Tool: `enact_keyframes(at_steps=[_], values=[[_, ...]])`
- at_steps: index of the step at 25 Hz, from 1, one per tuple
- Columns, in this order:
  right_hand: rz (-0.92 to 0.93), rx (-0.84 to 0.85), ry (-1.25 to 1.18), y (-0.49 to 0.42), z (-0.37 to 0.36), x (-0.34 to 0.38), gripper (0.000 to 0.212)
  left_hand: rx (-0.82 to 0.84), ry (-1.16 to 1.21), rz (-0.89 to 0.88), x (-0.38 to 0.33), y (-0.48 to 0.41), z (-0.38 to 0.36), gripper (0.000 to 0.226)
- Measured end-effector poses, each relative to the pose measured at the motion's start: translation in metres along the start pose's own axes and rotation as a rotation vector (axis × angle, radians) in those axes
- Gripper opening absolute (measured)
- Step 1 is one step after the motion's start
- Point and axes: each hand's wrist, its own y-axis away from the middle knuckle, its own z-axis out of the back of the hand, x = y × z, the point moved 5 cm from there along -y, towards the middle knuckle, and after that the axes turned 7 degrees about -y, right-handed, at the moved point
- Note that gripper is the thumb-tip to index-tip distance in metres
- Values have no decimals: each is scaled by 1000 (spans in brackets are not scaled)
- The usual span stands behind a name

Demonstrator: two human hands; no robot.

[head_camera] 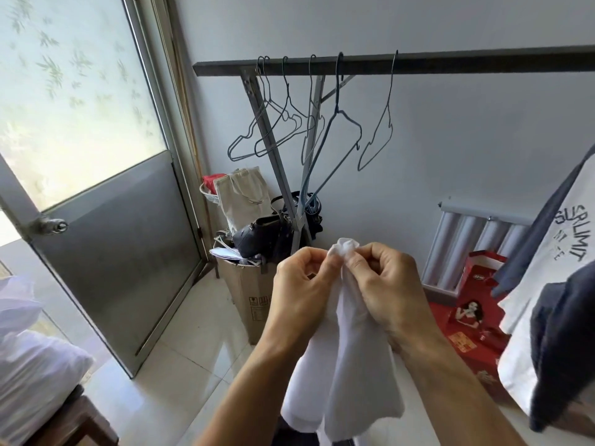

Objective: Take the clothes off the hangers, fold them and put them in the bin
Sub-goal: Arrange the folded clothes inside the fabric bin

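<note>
Both hands pinch one white garment (pixel 347 365) at its top: the left hand (pixel 302 284) and the right hand (pixel 386 284) are close together, below the dark rail (pixel 450 64). Empty wire hangers (pixel 338 123) hang from this rail. A white and navy shirt (pixel 553 268) hangs under the rail's right end.

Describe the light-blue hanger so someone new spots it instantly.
Find the dark horizontal rail. Among the empty wire hangers on it, the light-blue hanger is second from the right. It alone is pale blue, thicker and steeply tilted.
</note>
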Motion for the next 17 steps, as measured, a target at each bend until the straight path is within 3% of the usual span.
enact_keyframes(at_steps=[7,14,15,17], values=[[54,-13,133,2,-3,11,20,-13,65,55,-9,6,1,19],[97,133,248,7,-7,20,19,77,284,126,-24,18,-5,54],[120,145,237,6,-5,20,16,76,254,124,-24,17,-2,52],[143,184,167,2,0,23,16,17,-27,-28,-28,7,17,40]])
